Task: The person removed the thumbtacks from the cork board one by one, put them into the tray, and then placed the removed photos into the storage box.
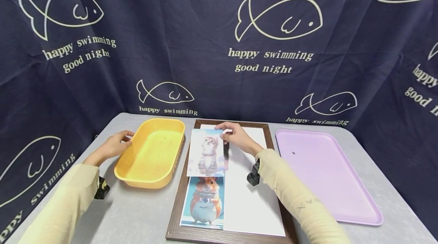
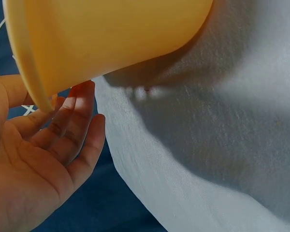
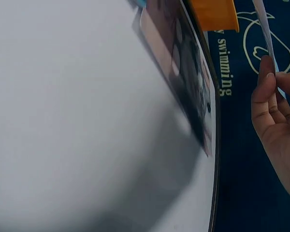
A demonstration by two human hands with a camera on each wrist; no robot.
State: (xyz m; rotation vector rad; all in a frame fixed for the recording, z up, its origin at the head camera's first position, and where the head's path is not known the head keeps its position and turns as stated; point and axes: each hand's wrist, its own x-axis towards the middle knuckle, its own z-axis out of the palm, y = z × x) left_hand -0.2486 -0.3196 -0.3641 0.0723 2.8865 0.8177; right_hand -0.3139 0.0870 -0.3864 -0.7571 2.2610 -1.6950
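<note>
My right hand (image 1: 239, 137) pinches a kitten picture card (image 1: 206, 152) by its upper right corner. In the right wrist view the card (image 3: 265, 29) shows edge-on between thumb and fingers, raised over the brown-framed white board (image 1: 253, 198). Below the kitten card, on the board's left column, lies a hamster picture (image 1: 206, 202). Another picture (image 3: 171, 63) lies on the board behind the kitten card, mostly hidden from the head view. At the left, my left hand (image 1: 118, 144) holds the rim of a yellow plastic basin (image 1: 154, 152), with fingers under the lip (image 2: 31, 63).
A shallow lilac tray (image 1: 325, 171) with a small dark spot lies right of the board. The grey table (image 1: 143, 213) ends at a dark blue curtain (image 1: 212, 84) with fish drawings. A black wrist camera (image 1: 254, 173) sits on the right sleeve, another (image 1: 102, 189) on the left.
</note>
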